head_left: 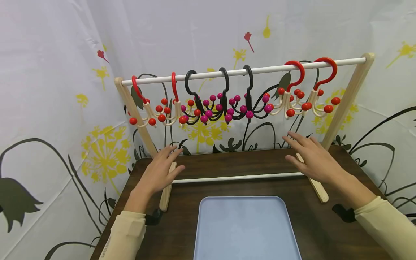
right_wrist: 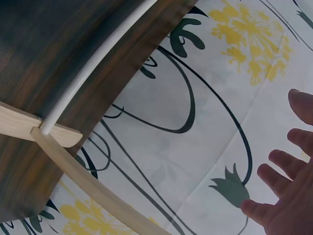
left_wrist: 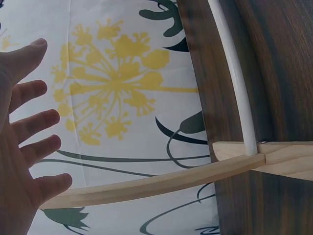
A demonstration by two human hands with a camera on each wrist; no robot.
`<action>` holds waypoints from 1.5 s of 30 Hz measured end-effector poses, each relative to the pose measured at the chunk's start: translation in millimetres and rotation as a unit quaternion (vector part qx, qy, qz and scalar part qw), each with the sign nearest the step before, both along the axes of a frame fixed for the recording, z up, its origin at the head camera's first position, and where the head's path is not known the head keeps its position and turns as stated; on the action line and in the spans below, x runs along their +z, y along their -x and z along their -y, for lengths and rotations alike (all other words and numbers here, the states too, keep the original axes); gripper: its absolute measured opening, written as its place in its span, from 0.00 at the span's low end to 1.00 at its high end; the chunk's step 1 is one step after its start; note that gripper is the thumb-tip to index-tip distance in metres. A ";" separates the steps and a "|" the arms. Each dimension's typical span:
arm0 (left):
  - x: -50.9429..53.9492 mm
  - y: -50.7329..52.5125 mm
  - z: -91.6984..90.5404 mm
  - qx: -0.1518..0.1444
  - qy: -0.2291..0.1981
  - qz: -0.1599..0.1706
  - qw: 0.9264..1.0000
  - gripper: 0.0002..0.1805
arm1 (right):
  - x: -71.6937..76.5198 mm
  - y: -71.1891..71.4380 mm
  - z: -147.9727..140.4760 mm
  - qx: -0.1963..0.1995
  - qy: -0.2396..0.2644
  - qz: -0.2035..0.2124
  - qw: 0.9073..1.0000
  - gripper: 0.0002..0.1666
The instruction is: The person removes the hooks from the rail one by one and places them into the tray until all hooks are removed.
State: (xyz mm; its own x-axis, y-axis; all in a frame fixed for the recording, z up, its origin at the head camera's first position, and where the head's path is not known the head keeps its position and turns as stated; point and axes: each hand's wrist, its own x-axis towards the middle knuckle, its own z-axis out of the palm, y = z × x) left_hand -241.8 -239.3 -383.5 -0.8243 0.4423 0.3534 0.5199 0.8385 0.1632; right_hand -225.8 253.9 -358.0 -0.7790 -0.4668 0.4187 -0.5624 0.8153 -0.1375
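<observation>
Both my left hand (head_left: pixel 158 171) and my right hand (head_left: pixel 312 157) are raised with fingers spread, holding nothing. The left one is near the left post of a wooden rack (head_left: pixel 347 97), the right one near its right post. From the rack's white top rod (head_left: pixel 208 75) hang several hooked hangers with ball-tipped arms. Two at the left, such as the red-hooked hanger (head_left: pixel 174 86), have cream arms and red balls. In the middle are three black hangers (head_left: pixel 224 81) with magenta balls. Two more red-hooked hangers (head_left: pixel 328 68) hang at the right.
A pale blue tray (head_left: pixel 240 231) lies on the dark wooden table (head_left: pixel 182 231) in front of the rack. A white lower rod (head_left: pixel 237 178) joins the rack's wooden feet. Behind stands a white curtain (head_left: pixel 182 32) printed with flowers.
</observation>
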 end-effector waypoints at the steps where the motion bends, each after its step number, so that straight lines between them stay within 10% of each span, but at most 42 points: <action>1: -0.2 -0.4 0.2 0.000 -0.003 -0.001 1.000 0.34 | 0.4 -0.6 0.4 0.001 -0.003 -0.003 1.000 0.39; 8: -1.6 -5.6 4.2 0.006 -0.024 0.004 1.000 0.34 | 11.8 -9.3 4.4 0.007 0.010 -0.034 0.999 0.36; 16: -8.3 -9.8 13.1 0.027 -0.045 -0.085 0.995 0.30 | 35.0 -18.8 2.3 0.037 0.079 -0.194 0.977 0.22; 24: -26.0 -4.9 22.5 0.115 -0.189 -0.193 0.956 0.19 | 67.1 -18.9 -5.4 -0.013 0.141 -0.314 0.939 0.22; 28: -31.2 1.0 29.5 0.183 -0.261 -0.211 0.924 0.17 | 82.0 -13.5 -7.7 -0.056 0.202 -0.286 0.935 0.20; 31: -33.8 5.9 34.5 0.227 -0.286 -0.174 0.914 0.20 | 91.3 -6.2 -11.2 -0.088 0.230 -0.234 0.940 0.22; 38: -38.5 15.7 45.0 0.241 -0.283 0.005 0.928 0.31 | 106.0 12.6 -14.4 -0.158 0.232 -0.086 0.956 0.28; 45: -44.2 25.9 45.9 0.237 -0.242 0.032 0.940 0.26 | 114.5 25.1 -13.9 -0.180 0.209 0.006 0.961 0.30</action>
